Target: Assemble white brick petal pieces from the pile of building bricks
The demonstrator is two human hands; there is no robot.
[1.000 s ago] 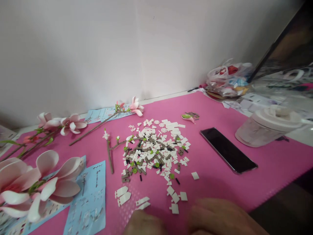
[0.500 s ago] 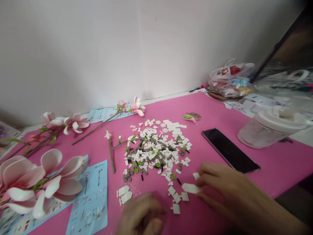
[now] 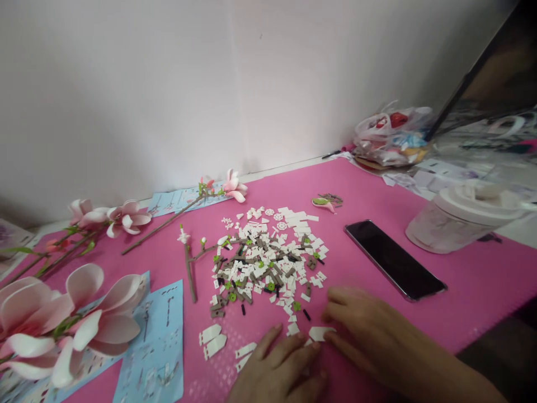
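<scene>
My right hand (image 3: 364, 333) is low over the pink mat, thumb and fingers closed on the edge of a white pointed toy brick plate (image 3: 321, 333). My left hand (image 3: 279, 369) lies palm down with its fingers stretched out, covering most of the small white square plates in front of it. Beside its thumb are white plates (image 3: 245, 351), partly hidden by the hand. Two more white pointed plates (image 3: 215, 346) rest further left. Beyond both hands spreads a pile of white, brown, green and black bricks (image 3: 268, 263).
A phone (image 3: 394, 257) and a lidded cup (image 3: 453, 224) stand right. A brick branch (image 3: 190, 268) lies left of the pile. Magnolia flowers (image 3: 104, 313) and blue instruction sheets (image 3: 168, 341) fill the left. Plastic bags (image 3: 394, 134) sit at the back right.
My left hand has moved right and stretched its fingers over the small square plates, uncovering white plates at its left. My right hand has shifted slightly left with the pointed plate.
</scene>
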